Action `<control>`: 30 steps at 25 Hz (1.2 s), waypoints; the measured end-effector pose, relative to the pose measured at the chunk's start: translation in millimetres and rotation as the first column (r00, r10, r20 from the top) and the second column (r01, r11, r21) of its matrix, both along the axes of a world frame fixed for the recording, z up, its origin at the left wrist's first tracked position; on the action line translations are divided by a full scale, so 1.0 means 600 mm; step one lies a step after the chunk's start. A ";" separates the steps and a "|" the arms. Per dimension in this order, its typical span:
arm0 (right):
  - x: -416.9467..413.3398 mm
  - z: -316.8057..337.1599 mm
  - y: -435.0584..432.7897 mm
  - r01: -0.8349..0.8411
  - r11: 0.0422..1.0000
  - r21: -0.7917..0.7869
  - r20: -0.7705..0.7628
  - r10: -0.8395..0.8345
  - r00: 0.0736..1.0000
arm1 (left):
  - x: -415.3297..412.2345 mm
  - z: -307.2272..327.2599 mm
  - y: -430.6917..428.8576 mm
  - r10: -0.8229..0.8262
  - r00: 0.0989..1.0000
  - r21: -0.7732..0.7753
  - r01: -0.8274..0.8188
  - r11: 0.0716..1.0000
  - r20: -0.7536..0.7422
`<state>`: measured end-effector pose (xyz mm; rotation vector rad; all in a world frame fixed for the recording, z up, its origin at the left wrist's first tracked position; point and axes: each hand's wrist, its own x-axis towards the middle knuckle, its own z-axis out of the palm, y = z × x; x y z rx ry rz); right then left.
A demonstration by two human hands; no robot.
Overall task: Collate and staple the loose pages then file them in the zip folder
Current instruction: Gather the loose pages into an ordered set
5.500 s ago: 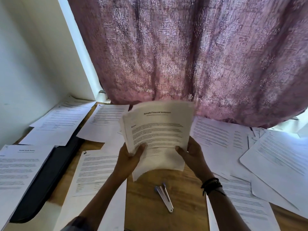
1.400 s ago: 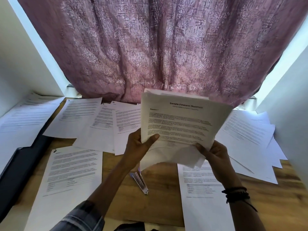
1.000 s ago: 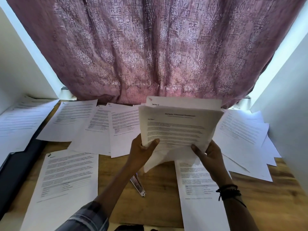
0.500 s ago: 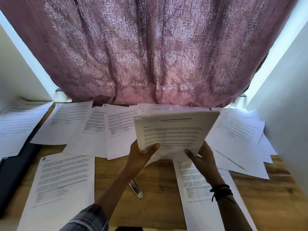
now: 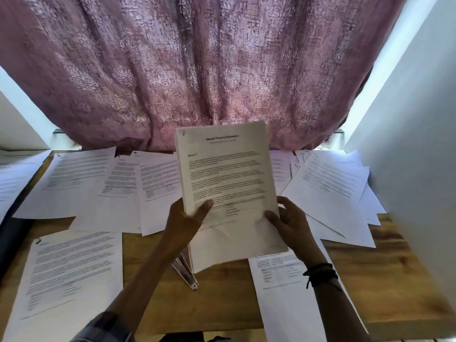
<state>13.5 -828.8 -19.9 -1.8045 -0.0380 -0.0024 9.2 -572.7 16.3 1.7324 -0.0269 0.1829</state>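
On the bench [image 5: 394, 280], stapler [image 5: 186, 272] lies just under my hands. Left hand [image 5: 183, 220] pinches the stack [image 5: 227, 174] at its lower left corner and right hand [image 5: 288, 223] grips its lower right, holding it upright above the bench. I should tap the edges flush before stapling; loose pages [image 5: 81, 178] lie spread beyond.

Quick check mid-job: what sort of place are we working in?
Likely a home desk by a window: a wooden table against a patterned pink curtain with daylight at its edges, a white wall close on the right, loose pages spread over the table.
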 end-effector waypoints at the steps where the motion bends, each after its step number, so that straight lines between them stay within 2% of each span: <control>1: 0.000 -0.003 -0.012 -0.028 0.999 -0.018 -0.048 0.028 0.998 | 0.001 -0.002 0.002 0.000 1.000 -0.007 0.000 1.000 -0.019; 2: 0.004 -0.012 -0.027 0.011 0.998 -0.069 -0.087 -0.017 0.996 | 0.002 -0.005 0.006 0.010 0.999 -0.016 -0.011 1.000 -0.039; 3: 0.012 -0.025 -0.047 0.148 0.975 -0.168 -0.094 -0.165 0.982 | 0.002 -0.008 0.011 0.029 0.998 -0.027 -0.030 0.999 -0.057; 4: 0.020 -0.037 -0.072 0.344 0.892 -0.295 -0.066 -0.378 0.923 | 0.002 -0.010 0.015 0.052 0.996 -0.046 -0.055 0.997 -0.076; 5: 0.025 -0.051 -0.101 0.510 0.765 -0.395 -0.035 -0.567 0.823 | 0.000 -0.012 0.018 0.073 0.993 -0.067 -0.079 0.995 -0.093; 6: 0.026 -0.057 -0.128 0.602 0.655 -0.456 -0.040 -0.691 0.722 | -0.003 -0.011 0.018 0.090 0.990 -0.082 -0.099 0.992 -0.105; 8: 0.024 -0.056 -0.174 0.645 0.540 -0.541 -0.103 -0.803 0.586 | -0.008 -0.008 0.020 0.126 0.986 -0.085 -0.135 0.987 -0.110; 10: 0.026 -0.050 -0.206 0.616 0.490 -0.617 -0.154 -0.843 0.515 | -0.012 -0.004 0.022 0.164 0.980 -0.090 -0.174 0.981 -0.114; 13: 0.032 -0.059 -0.230 0.517 0.514 -0.684 -0.253 -0.833 0.493 | -0.016 -0.003 0.021 0.179 0.978 -0.097 -0.190 0.977 -0.111; 18: 0.036 -0.070 -0.240 0.454 0.521 -0.722 -0.244 -0.807 0.539 | -0.028 -0.002 0.016 0.189 0.975 -0.075 -0.198 0.977 -0.113; 24: 0.036 -0.066 -0.243 0.491 0.538 -0.685 -0.200 -0.787 0.584 | -0.045 0.000 0.016 0.183 0.976 -0.098 -0.194 0.976 -0.115; 30: 0.040 -0.069 -0.231 0.499 0.531 -0.684 -0.210 -0.800 0.562 | -0.058 0.002 0.024 0.208 0.971 -0.103 -0.220 0.970 -0.114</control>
